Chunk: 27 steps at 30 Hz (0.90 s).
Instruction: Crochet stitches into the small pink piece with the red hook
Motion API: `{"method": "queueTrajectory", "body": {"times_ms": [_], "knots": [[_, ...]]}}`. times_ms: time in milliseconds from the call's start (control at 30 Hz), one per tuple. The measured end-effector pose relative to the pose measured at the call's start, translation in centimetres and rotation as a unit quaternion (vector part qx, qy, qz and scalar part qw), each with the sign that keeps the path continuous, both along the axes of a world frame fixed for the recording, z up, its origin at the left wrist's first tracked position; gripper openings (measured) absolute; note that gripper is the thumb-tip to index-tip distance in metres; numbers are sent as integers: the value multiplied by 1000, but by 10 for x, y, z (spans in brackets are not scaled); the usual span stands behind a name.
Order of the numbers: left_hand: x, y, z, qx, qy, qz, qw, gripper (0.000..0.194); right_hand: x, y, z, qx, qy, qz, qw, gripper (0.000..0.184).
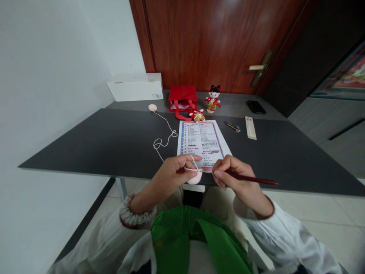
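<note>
My left hand (173, 173) pinches a small pale pink crocheted piece (195, 177), with the yarn strand looped over its forefinger. My right hand (232, 171) grips a dark red crochet hook (251, 179), whose tip meets the pink piece. Both hands hover just in front of the near edge of the dark table (114, 140). The pale yarn (165, 140) trails across the table to a small yarn ball (153, 107) at the back. A printed pattern sheet (202, 142) lies flat just beyond my hands.
At the back stand a red gift bag (182, 98), a small doll (213, 99) and a smaller doll lying down (197, 115). A white box (135, 86), a black phone (256, 107), a wooden ruler (250, 127) and small scissors (232, 126) are also there. A wooden door rises behind.
</note>
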State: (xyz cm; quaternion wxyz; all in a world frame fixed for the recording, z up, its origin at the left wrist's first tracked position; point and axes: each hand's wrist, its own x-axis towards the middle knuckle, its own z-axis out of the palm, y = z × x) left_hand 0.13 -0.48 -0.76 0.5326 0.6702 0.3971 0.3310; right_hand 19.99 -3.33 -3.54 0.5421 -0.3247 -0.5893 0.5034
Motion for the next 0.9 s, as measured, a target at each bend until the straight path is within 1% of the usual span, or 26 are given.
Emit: {"method": "queueTrajectory", "body": {"times_ms": [200, 367, 500, 600, 767, 833, 900], "knots": [[0, 0, 1, 40, 16, 2, 999, 11, -2, -4, 4, 32, -44, -26, 998, 15], [1, -2, 1, 57, 29, 14, 998, 11, -7, -11, -1, 84, -91, -91, 988, 14], [2, -3, -1, 60, 29, 32, 997, 11, -9, -16, -4, 139, -143, -111, 974, 14], [4, -5, -3, 70, 39, 50, 996, 12, -12, -19, 0, 172, -195, -106, 960, 14], [6, -7, -7, 86, 47, 74, 992, 12, -20, -24, 7, 241, -263, -117, 927, 16], [7, -8, -8, 103, 52, 88, 989, 13, -23, -24, 8, 239, -275, -123, 923, 15], [8, -10, -9, 118, 59, 104, 986, 13, -26, -24, 6, 219, -273, -132, 927, 14]]}}
